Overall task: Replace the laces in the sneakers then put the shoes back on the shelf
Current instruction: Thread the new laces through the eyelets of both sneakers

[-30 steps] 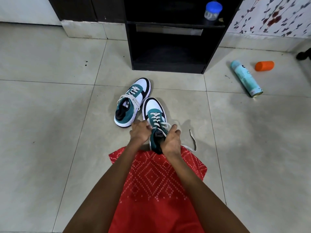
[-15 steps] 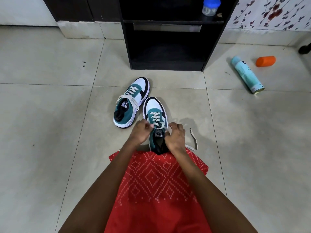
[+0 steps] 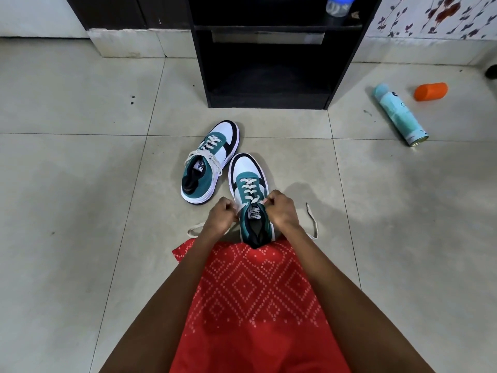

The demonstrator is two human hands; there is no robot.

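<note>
Two teal, white and black sneakers stand on the tiled floor. The far sneaker (image 3: 209, 162) sits laced to the left, its lace ends lying loose over its side. The near sneaker (image 3: 248, 189) points away from me, just beyond my red patterned garment. My left hand (image 3: 222, 219) pinches the cream lace (image 3: 195, 230) at the shoe's left side. At the top right eyelet my right hand (image 3: 281, 211) pinches the lace's other end (image 3: 312, 222), which trails on the floor to the right. The black shelf (image 3: 269, 63) stands behind the shoes.
A teal spray can (image 3: 399, 114) lies on the floor at the right, with an orange cap (image 3: 430, 91) beyond it. A blue-lidded jar (image 3: 337, 5) sits on the shelf's upper board. Bare tiles stretch away to the left and right.
Both hands have moved apart to either side of the near sneaker's tongue. A loop of lace now shows on the floor left of my left hand.
</note>
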